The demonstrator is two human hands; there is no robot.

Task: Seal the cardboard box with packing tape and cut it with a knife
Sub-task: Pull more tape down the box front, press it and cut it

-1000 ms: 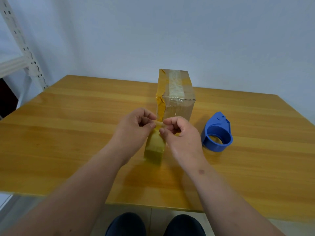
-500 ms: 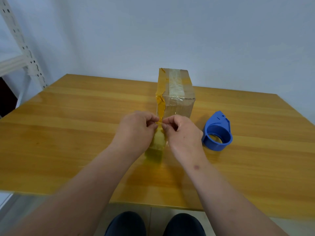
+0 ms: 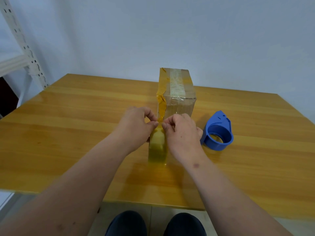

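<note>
Backdrop: pale blue-grey wall is seen behind a glossy wood-grain desk [image 3: 68,133]; white perforated shelving [image 3: 18,53] stands at the far left.
Left hand [image 3: 136,126]: its fingers [image 3: 154,124] are pinched narrow on the left edge of a loose strip of tape [image 3: 157,143].
Tape: translucent, yellow-tinted film is held up between the 2 hands; its lower part hangs down toward the desk, and above the pinch it appears to run up onto the box's near left edge.
Cardboard box [image 3: 179,106]: an upright brown block is placed at mid-desk, just behind the hands; crumpled yellow tape is seen down its left corner and a clear, whitish band across its top.
Right hand [image 3: 182,132]: its fingers [image 3: 164,126] are closed on the strip's right edge, almost touching the left hand's.
Dispenser [image 3: 218,133]: a smooth blue plastic ring with a guard is left lying on the desk to the right, untouched.
Progress: some sealing is judged done; the held strip is yet to be pressed down and cut. No knife is visible.
</note>
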